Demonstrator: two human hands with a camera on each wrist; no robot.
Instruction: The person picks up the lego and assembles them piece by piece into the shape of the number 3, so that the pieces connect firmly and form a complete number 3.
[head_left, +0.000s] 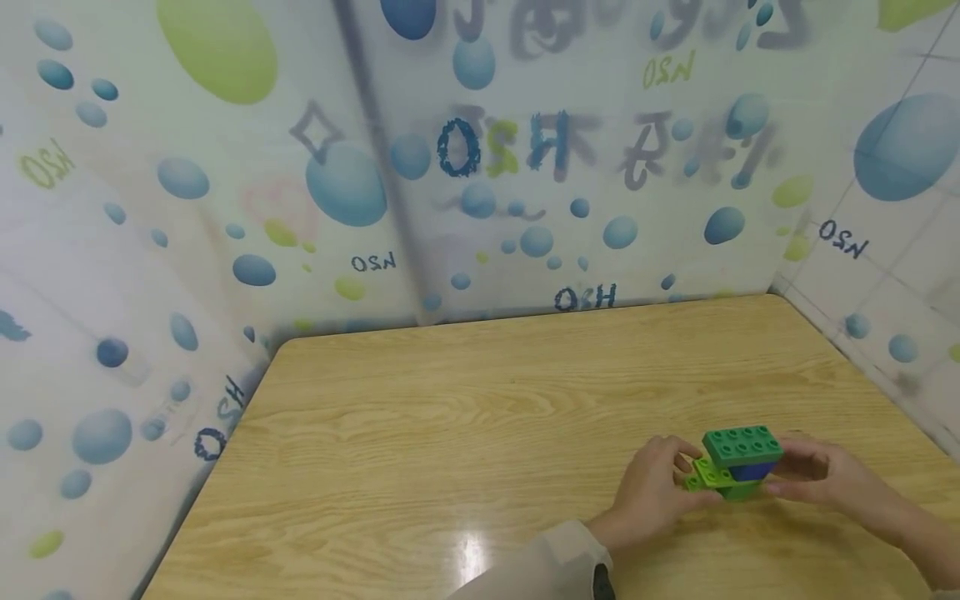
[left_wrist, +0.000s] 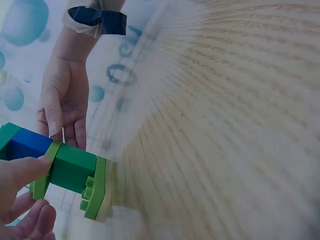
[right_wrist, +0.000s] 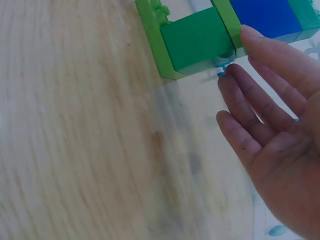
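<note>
A small tower of toy building bricks stands at the right of the table in the head view. On top is a dark green brick (head_left: 742,450), above a blue brick (head_left: 752,472). Below that come a lime plate (head_left: 708,473), a green brick (left_wrist: 74,167) and a lower lime plate (left_wrist: 100,187). My left hand (head_left: 652,492) pinches the upper lime plate's protruding end between thumb and fingers. My right hand (head_left: 847,482) is at the tower's other side, fingers loosely extended and its thumb tip by the upper lime plate; whether it touches is unclear.
The wooden table (head_left: 450,417) stretches left and away from the hands. A wall (head_left: 525,200) printed with blue and green drops borders its back and sides. A dark band (left_wrist: 112,22) is on one sleeve.
</note>
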